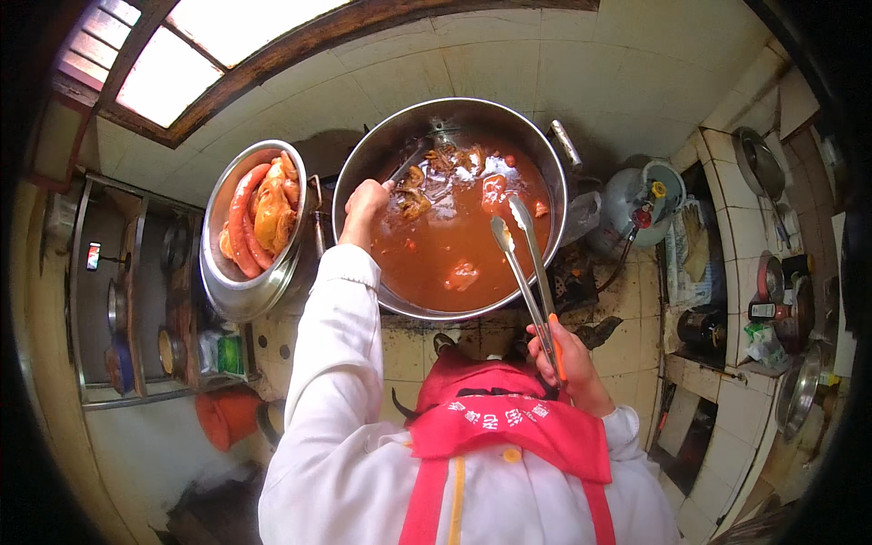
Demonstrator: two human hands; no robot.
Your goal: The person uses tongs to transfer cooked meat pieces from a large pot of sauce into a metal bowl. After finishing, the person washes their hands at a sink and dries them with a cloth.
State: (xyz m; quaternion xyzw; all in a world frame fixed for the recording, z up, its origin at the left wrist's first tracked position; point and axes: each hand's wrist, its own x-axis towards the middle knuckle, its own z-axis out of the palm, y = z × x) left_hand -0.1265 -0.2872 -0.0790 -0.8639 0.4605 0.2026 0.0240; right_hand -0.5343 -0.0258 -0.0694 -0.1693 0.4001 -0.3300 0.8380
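Note:
A large stainless-steel stockpot of reddish-brown broth stands in front of me. Pieces of dark meat and reddish chunks show at the surface. Over the pot's left side, my left hand grips the dark handle of a utensil; its far end is hard to make out. Metal tongs with orange grips are in my right hand, near the pot's front right rim. Their scalloped tips are slightly apart over the broth, with nothing visible between them.
Left of the pot, a metal bowl holds sausages and cooked poultry. A gas cylinder with a hose stands at the right. Metal shelving and a red bucket are on the left, a tiled counter on the right.

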